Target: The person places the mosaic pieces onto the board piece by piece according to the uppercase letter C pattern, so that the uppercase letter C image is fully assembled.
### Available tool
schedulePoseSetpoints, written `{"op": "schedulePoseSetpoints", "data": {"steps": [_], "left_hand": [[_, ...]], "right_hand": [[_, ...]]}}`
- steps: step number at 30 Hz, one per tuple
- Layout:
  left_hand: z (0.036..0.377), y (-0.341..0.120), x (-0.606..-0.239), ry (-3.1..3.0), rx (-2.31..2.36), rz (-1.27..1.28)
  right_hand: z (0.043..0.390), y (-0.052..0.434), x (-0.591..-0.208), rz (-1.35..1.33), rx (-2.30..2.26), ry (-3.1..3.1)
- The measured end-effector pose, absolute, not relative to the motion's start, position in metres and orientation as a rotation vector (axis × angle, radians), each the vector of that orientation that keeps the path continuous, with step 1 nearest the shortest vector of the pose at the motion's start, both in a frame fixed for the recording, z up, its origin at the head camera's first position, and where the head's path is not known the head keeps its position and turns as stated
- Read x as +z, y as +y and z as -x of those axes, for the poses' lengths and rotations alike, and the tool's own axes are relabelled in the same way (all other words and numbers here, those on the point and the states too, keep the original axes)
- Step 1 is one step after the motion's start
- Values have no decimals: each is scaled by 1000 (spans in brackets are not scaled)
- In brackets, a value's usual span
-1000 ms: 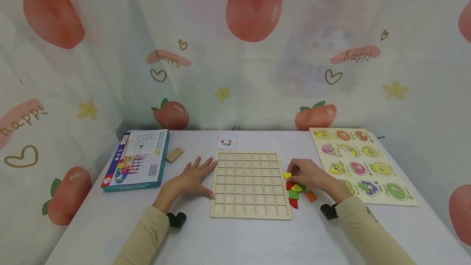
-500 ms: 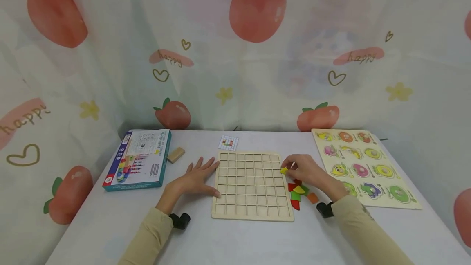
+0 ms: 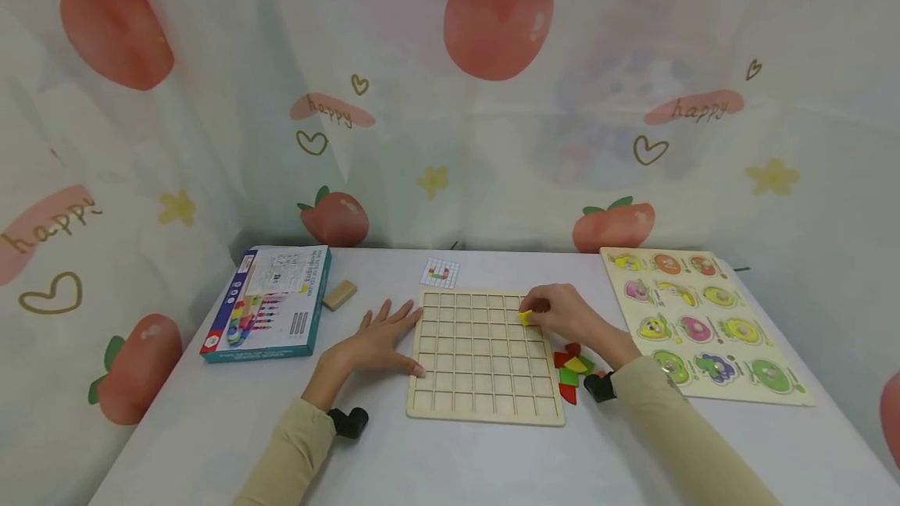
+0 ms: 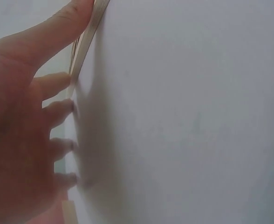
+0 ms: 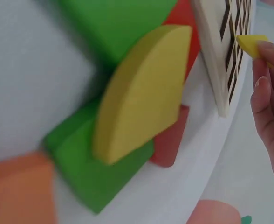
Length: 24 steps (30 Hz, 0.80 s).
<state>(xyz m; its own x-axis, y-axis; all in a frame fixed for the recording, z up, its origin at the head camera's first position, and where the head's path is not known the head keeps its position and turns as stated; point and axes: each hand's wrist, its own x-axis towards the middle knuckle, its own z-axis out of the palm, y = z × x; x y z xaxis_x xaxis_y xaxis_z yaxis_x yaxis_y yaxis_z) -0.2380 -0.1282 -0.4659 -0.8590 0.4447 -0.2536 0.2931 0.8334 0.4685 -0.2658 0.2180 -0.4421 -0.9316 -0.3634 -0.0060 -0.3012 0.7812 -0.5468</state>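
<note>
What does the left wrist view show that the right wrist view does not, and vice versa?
Only the left wrist view: the left hand, thumb at the board.
Only the right wrist view: the right hand pinching a yellow piece; loose red pieces, green pieces, an orange piece, a yellow quarter-circle.
Both: the board, partly, and white table.

The right hand (image 3: 568, 315) and its yellow piece (image 3: 524, 318) are now over the grid board (image 3: 485, 410), farther from the loose pieces (image 3: 569, 377).
</note>
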Motion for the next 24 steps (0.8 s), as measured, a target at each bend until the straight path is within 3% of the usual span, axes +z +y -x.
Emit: {"op": "schedulePoseSetpoints", "data": {"steps": [24], "left_hand": [[236,-128,-463,2652,626,-538]], "right_hand": [[290,179,-447,631,-880,2827]]}}
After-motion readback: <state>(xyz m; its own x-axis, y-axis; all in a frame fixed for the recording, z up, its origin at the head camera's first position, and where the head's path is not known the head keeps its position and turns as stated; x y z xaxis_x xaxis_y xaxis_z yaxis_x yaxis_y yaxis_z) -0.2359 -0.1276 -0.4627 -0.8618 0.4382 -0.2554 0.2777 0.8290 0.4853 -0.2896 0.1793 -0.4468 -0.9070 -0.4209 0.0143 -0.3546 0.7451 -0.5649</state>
